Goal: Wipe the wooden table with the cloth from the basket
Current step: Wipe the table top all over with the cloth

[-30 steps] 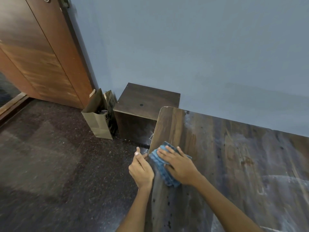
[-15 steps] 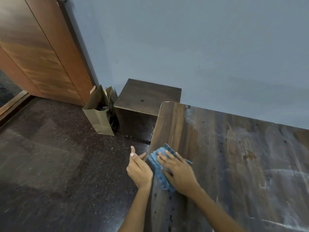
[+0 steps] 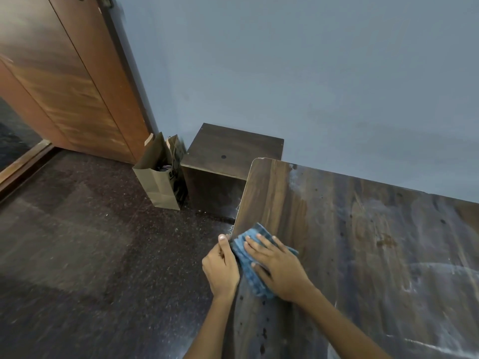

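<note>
At the desk's [image 3: 363,242] left edge, blue cloth [image 3: 248,265] lies folded under right hand [image 3: 278,268], fingers [image 3: 255,244] straight, spread, pressing flat. Left hand [image 3: 221,268] curls against the edge beside it. Cloth judged soft, light, bunches easily; palm pressure over its middle suits.

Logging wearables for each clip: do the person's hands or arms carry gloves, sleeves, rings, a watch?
None that shows. The left hand and right hand are bare, with short, unpainted nails, no rings. Both forearms are bare to the bottom edge of the picture, without sleeve, watch or band.
</note>
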`<state>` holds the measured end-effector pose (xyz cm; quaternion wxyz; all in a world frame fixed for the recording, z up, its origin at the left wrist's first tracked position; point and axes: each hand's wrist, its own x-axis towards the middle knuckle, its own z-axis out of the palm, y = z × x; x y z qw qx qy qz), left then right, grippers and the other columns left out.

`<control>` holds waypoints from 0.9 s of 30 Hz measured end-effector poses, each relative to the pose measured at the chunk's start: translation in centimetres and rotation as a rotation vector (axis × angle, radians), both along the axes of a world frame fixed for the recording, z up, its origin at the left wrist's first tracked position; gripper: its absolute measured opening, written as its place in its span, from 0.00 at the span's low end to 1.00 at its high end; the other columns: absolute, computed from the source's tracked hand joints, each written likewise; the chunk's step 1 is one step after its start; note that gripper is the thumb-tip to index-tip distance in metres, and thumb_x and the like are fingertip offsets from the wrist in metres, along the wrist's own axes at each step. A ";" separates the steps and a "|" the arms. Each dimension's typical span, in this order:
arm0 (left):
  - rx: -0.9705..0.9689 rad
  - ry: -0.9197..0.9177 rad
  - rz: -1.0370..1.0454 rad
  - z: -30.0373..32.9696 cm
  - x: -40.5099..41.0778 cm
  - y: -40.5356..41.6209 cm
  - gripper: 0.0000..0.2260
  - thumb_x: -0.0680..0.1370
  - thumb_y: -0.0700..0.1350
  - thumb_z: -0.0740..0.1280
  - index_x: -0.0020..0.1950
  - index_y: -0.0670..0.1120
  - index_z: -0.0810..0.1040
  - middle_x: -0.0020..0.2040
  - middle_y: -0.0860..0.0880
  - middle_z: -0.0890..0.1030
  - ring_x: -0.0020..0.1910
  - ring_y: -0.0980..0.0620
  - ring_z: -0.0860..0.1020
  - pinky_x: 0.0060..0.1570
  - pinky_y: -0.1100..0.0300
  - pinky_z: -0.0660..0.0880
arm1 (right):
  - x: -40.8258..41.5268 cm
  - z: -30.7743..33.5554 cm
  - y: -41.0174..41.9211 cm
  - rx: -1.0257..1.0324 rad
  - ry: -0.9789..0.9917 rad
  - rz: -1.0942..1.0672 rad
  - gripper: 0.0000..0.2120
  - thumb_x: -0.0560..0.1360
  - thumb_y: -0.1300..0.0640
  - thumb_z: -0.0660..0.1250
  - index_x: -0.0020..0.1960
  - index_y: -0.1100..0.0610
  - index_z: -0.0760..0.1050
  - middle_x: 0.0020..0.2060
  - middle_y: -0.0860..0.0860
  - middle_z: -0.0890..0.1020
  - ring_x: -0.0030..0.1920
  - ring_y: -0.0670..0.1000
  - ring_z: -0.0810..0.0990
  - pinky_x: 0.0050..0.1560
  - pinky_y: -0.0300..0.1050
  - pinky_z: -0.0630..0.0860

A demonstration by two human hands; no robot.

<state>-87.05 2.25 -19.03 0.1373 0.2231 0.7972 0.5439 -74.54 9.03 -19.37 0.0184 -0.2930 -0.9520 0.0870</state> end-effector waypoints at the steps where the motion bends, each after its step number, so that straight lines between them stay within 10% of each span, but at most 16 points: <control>1: -0.020 0.006 -0.013 -0.1 0.0 0.0 0.26 0.80 0.55 0.52 0.42 0.40 0.82 0.27 0.48 0.77 0.26 0.58 0.72 0.32 0.55 0.71 | 0.9 0.0 0.7 0.024 -0.027 -0.027 0.23 0.79 0.45 0.46 0.72 0.48 0.62 0.71 0.43 0.66 0.72 0.45 0.59 0.73 0.50 0.58; 7: -0.082 0.033 -0.069 -0.7 -0.1 0.1 0.21 0.80 0.53 0.52 0.53 0.43 0.82 0.31 0.43 0.80 0.32 0.45 0.78 0.36 0.53 0.73 | -2.9 0.4 2.2 -0.073 -0.012 -0.612 0.34 0.73 0.42 0.30 0.76 0.51 0.47 0.76 0.48 0.51 0.76 0.51 0.47 0.72 0.51 0.40; 15: -0.079 -0.030 -0.120 0.0 -0.1 -0.4 0.21 0.79 0.57 0.49 0.30 0.55 0.71 0.28 0.53 0.76 0.29 0.58 0.74 0.34 0.61 0.70 | -0.4 0.1 -3.4 0.015 0.000 -0.054 0.22 0.79 0.47 0.50 0.72 0.48 0.63 0.70 0.43 0.67 0.72 0.45 0.62 0.69 0.50 0.56; 20: -0.069 -0.014 -0.142 -0.2 0.0 -1.0 0.21 0.75 0.64 0.45 0.33 0.57 0.71 0.29 0.43 0.79 0.30 0.47 0.77 0.34 0.51 0.74 | 1.6 -0.2 -0.6 0.107 -0.027 -0.378 0.23 0.78 0.49 0.50 0.70 0.52 0.68 0.67 0.48 0.72 0.69 0.50 0.68 0.71 0.52 0.51; 27: -0.048 0.012 -0.146 -0.2 0.1 -1.7 0.21 0.74 0.64 0.46 0.35 0.58 0.75 0.28 0.56 0.75 0.28 0.61 0.73 0.34 0.62 0.71 | -4.7 0.2 -1.6 -0.008 0.018 -0.547 0.24 0.76 0.50 0.50 0.67 0.58 0.72 0.64 0.53 0.76 0.66 0.55 0.72 0.67 0.52 0.57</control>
